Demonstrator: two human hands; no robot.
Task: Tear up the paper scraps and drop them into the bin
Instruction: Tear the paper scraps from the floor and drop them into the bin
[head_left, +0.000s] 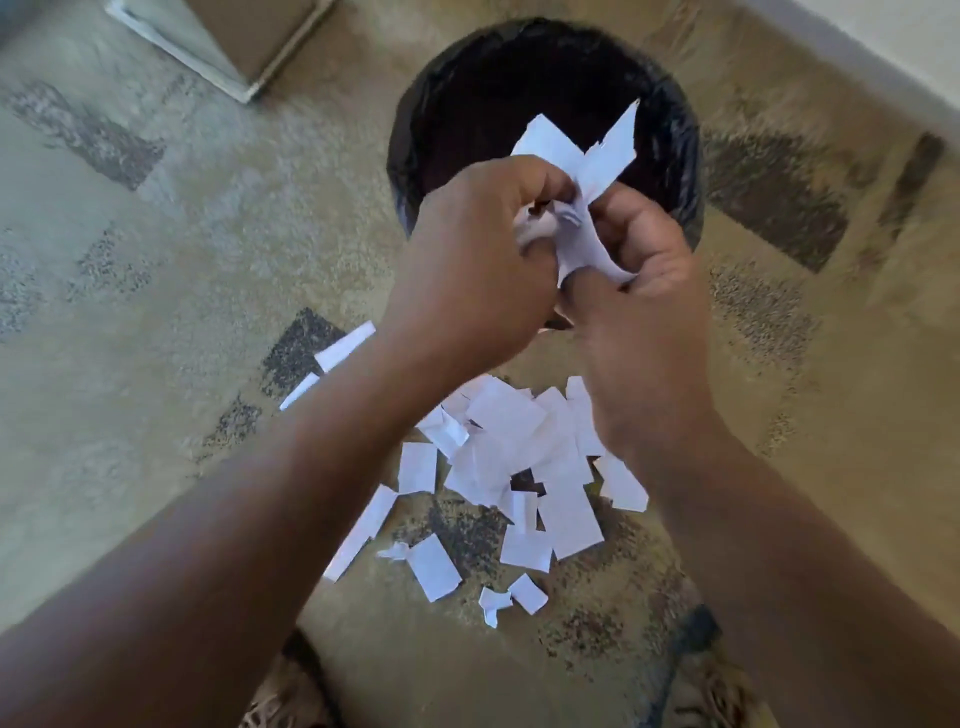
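A round bin (410, 140) lined with a black bag stands on the carpet at top centre. Both my hands are held over its near rim. My left hand (467, 260) and my right hand (644, 260) are closed on white paper scraps (597, 156), whose torn ends stick up over the bin's mouth. More crumpled paper shows between my fingers. A pile of white paper scraps (519, 457) lies on the carpet just in front of the bin, under my forearms.
A beige carpet (156, 312) with dark speckled patches covers the floor. The corner of a piece of furniture or a box (244, 47) sits at top left. A pale wall base (883, 57) runs across the top right.
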